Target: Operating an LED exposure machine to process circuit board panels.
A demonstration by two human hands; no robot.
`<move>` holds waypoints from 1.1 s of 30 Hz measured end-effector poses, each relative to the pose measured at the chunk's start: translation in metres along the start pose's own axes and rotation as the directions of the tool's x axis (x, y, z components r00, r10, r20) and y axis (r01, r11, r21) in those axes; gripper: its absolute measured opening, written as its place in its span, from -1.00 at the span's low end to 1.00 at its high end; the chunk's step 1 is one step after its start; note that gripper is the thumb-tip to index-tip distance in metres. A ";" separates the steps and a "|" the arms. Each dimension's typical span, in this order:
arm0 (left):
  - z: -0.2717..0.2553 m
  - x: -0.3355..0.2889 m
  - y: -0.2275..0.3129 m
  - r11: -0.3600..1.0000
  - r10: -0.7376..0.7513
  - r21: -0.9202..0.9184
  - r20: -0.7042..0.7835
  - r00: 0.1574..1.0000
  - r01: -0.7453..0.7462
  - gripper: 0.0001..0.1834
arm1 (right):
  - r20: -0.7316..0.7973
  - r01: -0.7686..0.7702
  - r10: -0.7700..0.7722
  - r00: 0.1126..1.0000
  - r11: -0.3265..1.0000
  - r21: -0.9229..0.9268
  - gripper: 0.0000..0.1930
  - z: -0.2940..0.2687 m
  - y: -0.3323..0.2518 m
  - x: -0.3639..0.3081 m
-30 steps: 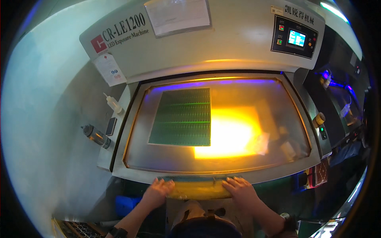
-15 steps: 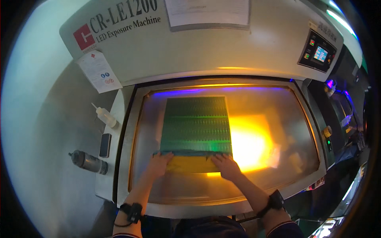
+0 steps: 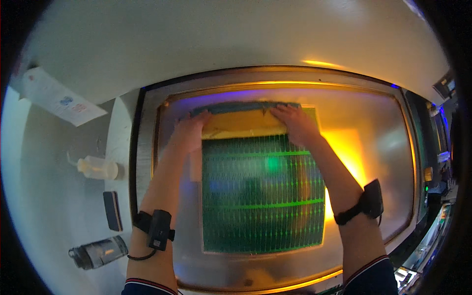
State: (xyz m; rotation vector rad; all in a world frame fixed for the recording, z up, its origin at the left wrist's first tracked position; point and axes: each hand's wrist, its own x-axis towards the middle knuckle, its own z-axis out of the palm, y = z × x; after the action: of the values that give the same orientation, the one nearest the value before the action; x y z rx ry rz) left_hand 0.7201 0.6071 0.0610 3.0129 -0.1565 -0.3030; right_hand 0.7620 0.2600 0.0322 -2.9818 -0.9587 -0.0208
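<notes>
A green circuit panel (image 3: 260,216) with fine rows of pattern lies flat on the shiny machine bed (image 3: 383,216). Across its far end rests a wide yellow scraper-like strip (image 3: 238,123) with a dark far edge. My left hand (image 3: 191,129) grips the strip's left end, fingers pointing forward over it. At the other end, my right hand (image 3: 293,122) holds it the same way, fingers pressed along the top. The underside of the strip and my thumbs are hidden.
A metal frame with an orange-lit rim (image 3: 410,147) surrounds the bed, and the pale machine body (image 3: 236,39) rises behind it. To the left are a white squeeze bottle (image 3: 101,168), a phone (image 3: 112,211) and a dark-capped clear bottle (image 3: 101,252). A paper tag (image 3: 66,98) hangs at the far left.
Both hands have moved the yellow strip away from me, from the panel's near edge to its far end. The view has tilted down and come closer.
</notes>
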 end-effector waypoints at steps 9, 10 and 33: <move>-0.019 0.052 -0.006 0.980 0.052 0.198 -0.180 0.982 -0.015 -0.06 | -0.090 -0.038 0.049 0.995 0.991 0.125 -0.24 0.011 0.026 0.064; 0.005 0.052 -0.012 0.997 0.071 0.028 -0.159 0.985 -0.068 -0.16 | -0.150 -0.033 0.038 0.988 0.999 0.034 -0.27 0.018 0.024 0.046; 0.064 -0.495 0.242 0.992 0.104 0.015 0.423 0.900 -0.121 -0.12 | 0.206 0.096 -0.164 0.965 0.947 0.306 -0.41 -0.082 -0.136 -0.537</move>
State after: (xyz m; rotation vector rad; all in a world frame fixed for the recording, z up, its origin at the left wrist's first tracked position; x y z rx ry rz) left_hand 0.2028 0.4177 0.1227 2.9134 -0.3745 -0.9477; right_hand 0.2460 0.0567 0.1063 -2.6824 -1.0712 0.4360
